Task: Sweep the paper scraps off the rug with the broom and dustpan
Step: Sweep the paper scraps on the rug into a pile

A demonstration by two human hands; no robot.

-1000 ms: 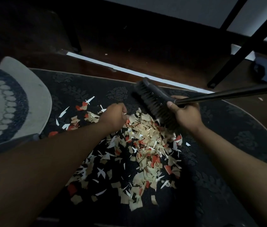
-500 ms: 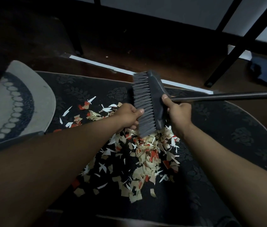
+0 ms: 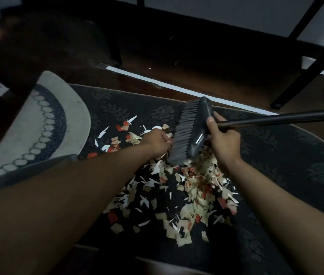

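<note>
right hand grips the broom handle by its head, left hand, fingers curled, touches the bristles above paper scraps on the dark rug, pale mat at nine o'clock.

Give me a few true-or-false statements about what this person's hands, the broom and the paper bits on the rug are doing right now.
1. The right hand grips the broom where the handle meets the head. True.
2. The paper scraps lie in a dustpan. False: they lie scattered on the dark rug; no dustpan can be made out.
3. The left hand is at the bristle side of the broom head. True.
4. The scraps are all white. False: white, beige and red pieces are mixed.
5. The broom head lies flat on the bare floor. False: it is tilted over the scraps.
</note>
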